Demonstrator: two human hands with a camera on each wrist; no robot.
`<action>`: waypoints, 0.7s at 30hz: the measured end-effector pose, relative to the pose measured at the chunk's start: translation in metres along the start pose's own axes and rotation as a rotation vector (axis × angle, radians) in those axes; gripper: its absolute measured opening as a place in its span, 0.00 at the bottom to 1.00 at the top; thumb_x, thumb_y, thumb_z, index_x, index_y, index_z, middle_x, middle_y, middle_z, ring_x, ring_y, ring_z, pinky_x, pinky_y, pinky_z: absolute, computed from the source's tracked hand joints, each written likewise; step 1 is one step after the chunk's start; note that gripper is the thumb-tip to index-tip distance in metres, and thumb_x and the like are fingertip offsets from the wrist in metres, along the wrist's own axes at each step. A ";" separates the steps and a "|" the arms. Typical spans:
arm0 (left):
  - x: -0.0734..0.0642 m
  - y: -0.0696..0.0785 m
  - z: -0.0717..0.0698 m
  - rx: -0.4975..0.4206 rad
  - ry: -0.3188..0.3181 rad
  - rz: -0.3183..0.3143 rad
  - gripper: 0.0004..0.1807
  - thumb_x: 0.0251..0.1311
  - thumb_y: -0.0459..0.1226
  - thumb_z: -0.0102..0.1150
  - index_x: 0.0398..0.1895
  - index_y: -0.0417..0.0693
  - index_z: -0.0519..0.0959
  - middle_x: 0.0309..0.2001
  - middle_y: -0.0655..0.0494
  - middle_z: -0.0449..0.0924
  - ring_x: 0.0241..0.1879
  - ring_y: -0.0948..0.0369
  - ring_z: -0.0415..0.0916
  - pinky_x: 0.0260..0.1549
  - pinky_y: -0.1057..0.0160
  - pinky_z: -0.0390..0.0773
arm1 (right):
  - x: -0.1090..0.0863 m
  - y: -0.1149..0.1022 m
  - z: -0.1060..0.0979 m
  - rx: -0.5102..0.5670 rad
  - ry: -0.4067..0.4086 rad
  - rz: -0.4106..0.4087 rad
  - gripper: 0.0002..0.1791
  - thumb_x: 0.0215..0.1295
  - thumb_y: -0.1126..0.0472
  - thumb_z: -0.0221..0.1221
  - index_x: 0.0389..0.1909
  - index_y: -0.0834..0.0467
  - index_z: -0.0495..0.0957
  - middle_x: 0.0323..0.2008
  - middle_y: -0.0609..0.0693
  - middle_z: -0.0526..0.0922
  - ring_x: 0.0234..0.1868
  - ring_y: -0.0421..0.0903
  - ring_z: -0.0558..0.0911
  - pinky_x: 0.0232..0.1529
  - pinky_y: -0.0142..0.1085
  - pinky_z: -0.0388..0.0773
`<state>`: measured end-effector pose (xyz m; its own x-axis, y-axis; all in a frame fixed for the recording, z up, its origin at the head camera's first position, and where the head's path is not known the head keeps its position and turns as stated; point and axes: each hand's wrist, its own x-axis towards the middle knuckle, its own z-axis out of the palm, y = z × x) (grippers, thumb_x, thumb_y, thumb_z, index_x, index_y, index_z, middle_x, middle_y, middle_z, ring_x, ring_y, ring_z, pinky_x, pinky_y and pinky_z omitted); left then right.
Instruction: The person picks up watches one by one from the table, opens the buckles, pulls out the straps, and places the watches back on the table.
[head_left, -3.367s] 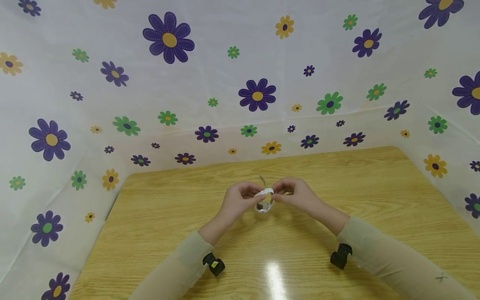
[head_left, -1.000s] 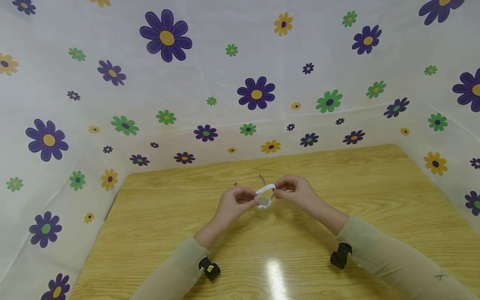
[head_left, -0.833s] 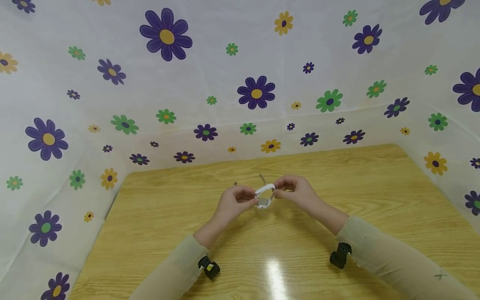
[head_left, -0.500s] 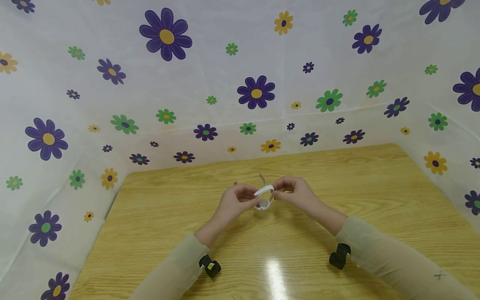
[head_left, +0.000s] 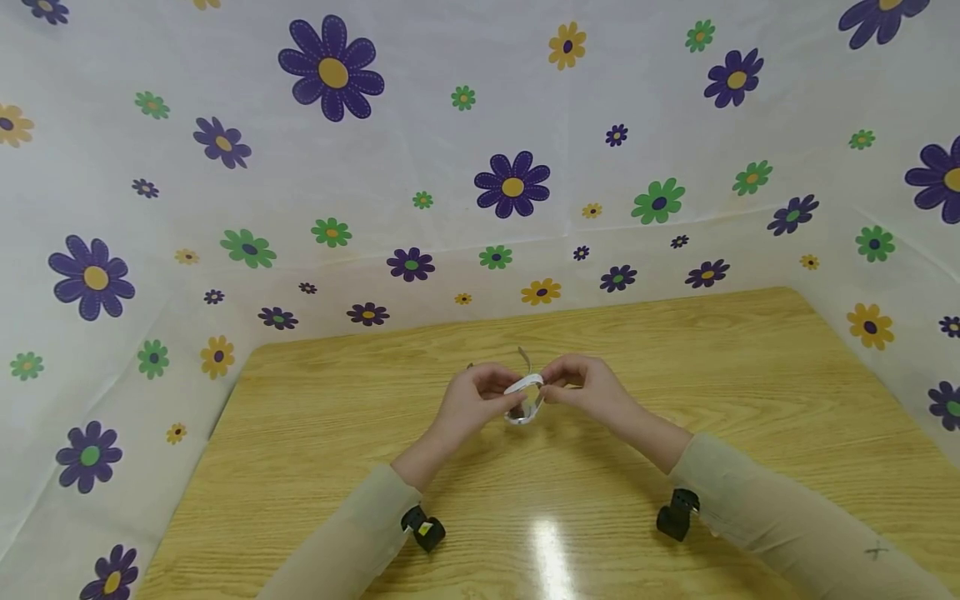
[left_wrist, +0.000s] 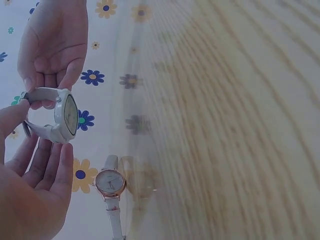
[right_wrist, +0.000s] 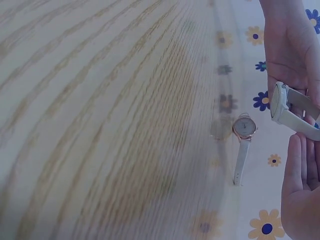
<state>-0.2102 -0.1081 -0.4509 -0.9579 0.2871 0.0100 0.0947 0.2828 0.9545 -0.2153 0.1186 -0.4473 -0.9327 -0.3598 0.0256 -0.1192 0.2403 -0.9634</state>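
A white wristwatch [head_left: 522, 418], its strap bent round into a loop, is held off the table between both hands. My left hand [head_left: 471, 404] pinches the strap from the left, thumb over the loop. On the right side, my right hand [head_left: 587, 389] pinches the strap between thumb and fingers. The left wrist view shows the white case [left_wrist: 66, 116] facing away from the hands, with the strap ends meeting near the left thumb. Behind the hands lies a second watch [left_wrist: 110, 182], with a rose-gold case and white strap; the hands mostly hide it in the head view.
The wooden table [head_left: 360, 467] reaches back to a white cloth [head_left: 420, 150] printed with purple, green and yellow flowers, which also hangs along both sides. The second watch's strap end [head_left: 524, 360] sticks up behind the hands. Black wrist cameras [head_left: 424, 528] are worn on both sleeves.
The hands have drawn slightly closer together, and the held watch has shifted a little left. The left thumb now reaches further over the loop. The second watch stays in place.
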 end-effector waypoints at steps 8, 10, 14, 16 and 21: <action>0.002 0.001 0.001 0.008 -0.004 0.009 0.12 0.66 0.32 0.72 0.51 0.38 0.86 0.49 0.39 0.89 0.39 0.66 0.84 0.43 0.70 0.85 | -0.002 -0.001 0.002 -0.022 -0.014 0.000 0.13 0.71 0.65 0.65 0.51 0.69 0.84 0.43 0.57 0.88 0.42 0.41 0.85 0.49 0.34 0.82; 0.002 0.001 0.001 0.008 -0.002 0.013 0.12 0.66 0.31 0.72 0.51 0.37 0.86 0.48 0.39 0.89 0.38 0.67 0.83 0.42 0.71 0.85 | -0.002 0.000 0.002 -0.021 -0.017 -0.004 0.13 0.71 0.65 0.65 0.51 0.69 0.84 0.43 0.58 0.88 0.42 0.40 0.85 0.47 0.34 0.82; 0.002 -0.001 0.002 0.000 0.015 0.020 0.11 0.66 0.31 0.72 0.49 0.37 0.87 0.45 0.39 0.89 0.36 0.68 0.83 0.40 0.71 0.84 | -0.002 0.000 0.003 -0.020 -0.021 -0.011 0.13 0.71 0.65 0.65 0.50 0.68 0.84 0.44 0.58 0.88 0.42 0.39 0.85 0.45 0.33 0.82; 0.003 -0.002 0.002 -0.004 0.024 0.025 0.11 0.66 0.31 0.72 0.49 0.37 0.87 0.44 0.39 0.89 0.35 0.68 0.83 0.39 0.71 0.84 | -0.001 0.000 0.003 -0.024 -0.020 -0.009 0.12 0.71 0.65 0.65 0.50 0.68 0.84 0.43 0.58 0.88 0.41 0.39 0.85 0.45 0.33 0.82; 0.003 -0.003 0.003 -0.008 0.028 0.038 0.10 0.65 0.31 0.73 0.48 0.37 0.87 0.43 0.39 0.89 0.35 0.68 0.83 0.39 0.71 0.85 | -0.001 0.000 0.003 -0.033 -0.020 0.002 0.12 0.71 0.65 0.65 0.50 0.67 0.85 0.43 0.57 0.88 0.41 0.41 0.85 0.46 0.35 0.82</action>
<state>-0.2122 -0.1057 -0.4541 -0.9609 0.2714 0.0547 0.1293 0.2652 0.9555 -0.2132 0.1164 -0.4485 -0.9260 -0.3770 0.0184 -0.1292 0.2706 -0.9540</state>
